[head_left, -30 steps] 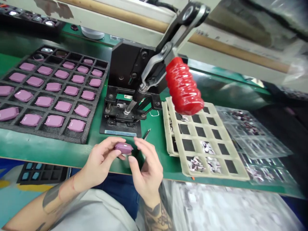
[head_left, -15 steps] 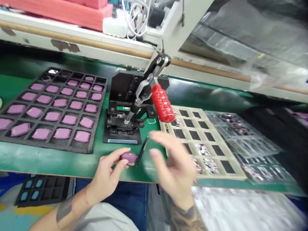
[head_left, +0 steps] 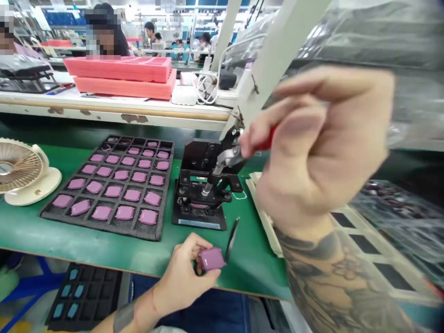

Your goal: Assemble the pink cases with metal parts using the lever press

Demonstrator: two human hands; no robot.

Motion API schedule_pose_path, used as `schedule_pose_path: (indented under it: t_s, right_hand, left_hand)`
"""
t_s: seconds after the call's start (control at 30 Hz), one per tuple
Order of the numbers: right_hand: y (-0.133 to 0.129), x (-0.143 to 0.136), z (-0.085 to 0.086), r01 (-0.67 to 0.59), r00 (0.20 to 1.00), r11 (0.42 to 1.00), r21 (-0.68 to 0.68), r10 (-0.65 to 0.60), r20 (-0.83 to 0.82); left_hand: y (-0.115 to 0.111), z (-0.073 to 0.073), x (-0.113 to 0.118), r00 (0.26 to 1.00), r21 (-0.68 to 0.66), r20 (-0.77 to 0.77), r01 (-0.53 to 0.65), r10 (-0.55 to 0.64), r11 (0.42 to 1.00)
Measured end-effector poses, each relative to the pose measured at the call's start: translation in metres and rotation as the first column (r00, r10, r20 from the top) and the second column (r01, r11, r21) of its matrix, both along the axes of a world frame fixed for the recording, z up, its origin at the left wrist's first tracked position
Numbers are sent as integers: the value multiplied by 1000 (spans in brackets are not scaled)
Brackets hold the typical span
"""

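Note:
My left hand (head_left: pixel 189 273) pinches a small purple plastic case (head_left: pixel 212 259) over the front edge of the green table, with its broad face toward me. Close to the camera and blurred, my right hand (head_left: pixel 322 148) is closed round the red handle (head_left: pixel 267 141) of a black toggle press (head_left: pixel 204 185); most of the handle is hidden by the fingers. A purple piece (head_left: pixel 199 206) shows low inside the press. Black tweezers (head_left: pixel 232 238) lie on the table just right of the held case.
Left of the press lies a dark foam tray (head_left: pixel 161 226) with rows of purple cases. A beige fan (head_left: pixel 34 180) stands farther left. A cream compartment tray (head_left: pixel 367 273) is partly behind my right arm. Red foam blocks (head_left: pixel 121 76) sit on the shelf; people are beyond.
My right hand has risen from near the tweezers to the press handle, which now points more level. The held case has turned to show its broad face. The view has tipped up and left.

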State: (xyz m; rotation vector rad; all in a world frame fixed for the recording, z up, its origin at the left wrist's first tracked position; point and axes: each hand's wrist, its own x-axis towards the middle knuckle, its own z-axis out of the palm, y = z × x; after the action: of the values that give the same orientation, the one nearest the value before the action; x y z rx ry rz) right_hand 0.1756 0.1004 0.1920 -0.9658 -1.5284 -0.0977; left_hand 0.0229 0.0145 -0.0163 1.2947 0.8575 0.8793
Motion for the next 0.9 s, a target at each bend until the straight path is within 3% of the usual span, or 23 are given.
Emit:
schedule_pose_path:
  t_s: [0.1, 0.17, 0.23, 0.3, 0.37, 0.43, 0.5, 0.6, 0.7, 0.8, 0.9]
  right_hand:
    - [-16, 2, 19, 60, 998, 998, 5, -60, 37]
    - [-28, 8, 3, 103, 992, 995, 5, -103, 70]
    - [-45, 16, -34, 77, 992, 997, 2, -77, 98]
    - [-61, 24, -81, 5, 978, 985, -170, 31, 209]
    - [-70, 30, -127, -62, 937, 934, -353, 176, 300]
    - [-68, 32, -163, -30, 893, 904, -426, 216, 395]
    - [-54, 30, -185, 47, 843, 891, -453, 208, 496]
    - [-21, 25, -199, 115, 778, 843, -526, 252, 575]
    - [-4, 22, -199, 111, 811, 808, -579, 263, 522]
    - [-21, 23, -195, 19, 899, 825, -565, 233, 371]
    - [-61, 27, -193, -38, 950, 842, -539, 197, 241]
  left_hand:
    - [-2, 4, -4, 1000, 112, -10, -23, 24, 993]
    - [-5, 6, -11, 999, 213, -12, -33, 37, 976]
    - [-9, 6, -23, 999, 330, -3, -51, 55, 943]
    - [-14, 5, -39, 996, 453, -8, -79, 93, 888]
    - [-15, 4, -55, 988, 554, -42, -101, 149, 827]
    - [-12, 5, -66, 976, 622, -84, -105, 200, 776]
    - [-6, 8, -70, 969, 657, -112, -95, 222, 748]
    - [6, 13, -63, 958, 684, -176, -46, 226, 728]
    - [14, 14, -54, 910, 747, -264, -16, 319, 665]
    - [20, 12, -53, 828, 798, -357, 30, 432, 601]
    - [35, 17, -51, 712, 814, -487, 160, 506, 559]
